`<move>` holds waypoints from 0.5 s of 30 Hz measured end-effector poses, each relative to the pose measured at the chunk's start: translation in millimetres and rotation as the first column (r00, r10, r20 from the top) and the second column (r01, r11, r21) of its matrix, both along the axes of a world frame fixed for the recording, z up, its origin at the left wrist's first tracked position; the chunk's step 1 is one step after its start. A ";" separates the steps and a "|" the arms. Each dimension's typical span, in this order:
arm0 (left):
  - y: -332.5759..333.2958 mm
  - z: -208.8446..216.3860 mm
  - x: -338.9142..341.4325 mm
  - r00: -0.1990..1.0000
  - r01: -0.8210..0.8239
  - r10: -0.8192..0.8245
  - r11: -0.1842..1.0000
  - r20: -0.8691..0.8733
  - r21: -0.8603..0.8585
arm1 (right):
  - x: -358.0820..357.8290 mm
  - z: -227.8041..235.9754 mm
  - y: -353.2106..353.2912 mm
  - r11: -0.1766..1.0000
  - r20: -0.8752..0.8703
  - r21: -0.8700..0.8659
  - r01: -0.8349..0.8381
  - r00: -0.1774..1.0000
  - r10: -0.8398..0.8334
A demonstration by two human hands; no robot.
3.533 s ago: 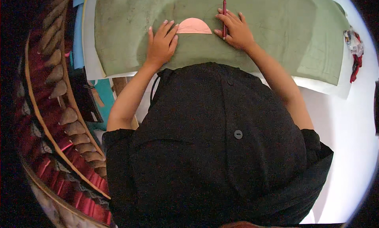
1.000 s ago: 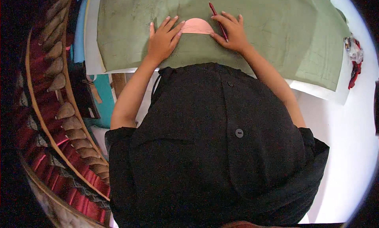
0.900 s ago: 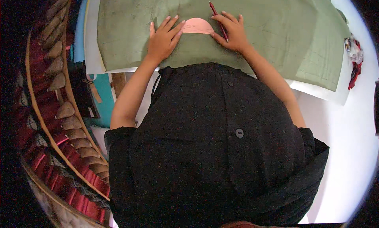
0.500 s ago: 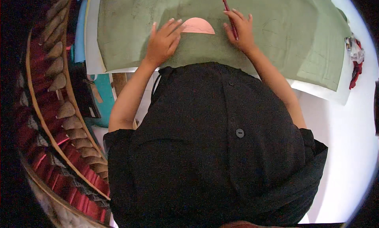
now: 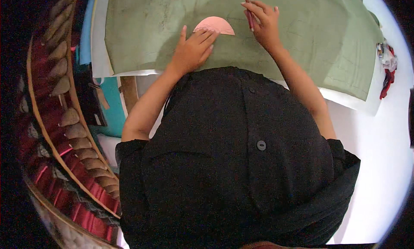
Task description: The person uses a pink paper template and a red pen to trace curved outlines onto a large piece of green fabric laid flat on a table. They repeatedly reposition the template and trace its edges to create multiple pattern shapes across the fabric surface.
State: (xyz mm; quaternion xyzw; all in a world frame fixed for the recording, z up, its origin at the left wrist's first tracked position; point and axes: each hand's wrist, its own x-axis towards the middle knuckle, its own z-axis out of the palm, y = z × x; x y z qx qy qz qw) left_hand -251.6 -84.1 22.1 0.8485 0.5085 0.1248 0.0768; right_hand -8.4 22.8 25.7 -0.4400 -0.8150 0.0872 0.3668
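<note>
The fingers of my left hand (image 5: 189, 55) are loosely extended, palm down, their tips over the lower left edge of a pale pink, flat half-round piece (image 5: 215, 24). My right hand (image 5: 268, 31) grasps a slim dark-red pen (image 5: 249, 14) between thumb and fingers, its far end pointing away from me; I cannot tell whether the hand touches the surface below. The pink piece lies between my hands, curved side away from me, on a wide sage-green sheet (image 5: 302, 37) with faint dark lines. Beneath that, a white sheet (image 5: 360, 104) shows along the near edge, in front of my black buttoned shirt (image 5: 207, 132).
</note>
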 end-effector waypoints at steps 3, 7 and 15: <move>-9.5 2.0 10.1 0.995 -0.078 0.078 0.997 -0.058 0.006 | -15.8 12.9 2.3 0.998 -0.041 -0.037 -0.042 0.998 0.041; -13.7 -1.2 14.9 0.989 -0.138 0.136 0.990 -0.065 -0.026 | -33.4 9.7 9.9 0.947 -0.153 -0.279 -0.161 0.981 0.122; -14.6 -6.6 15.1 0.992 -0.124 0.126 0.991 0.020 -0.057 | -83.8 -24.2 19.4 0.875 -0.104 -0.324 -0.360 0.933 0.346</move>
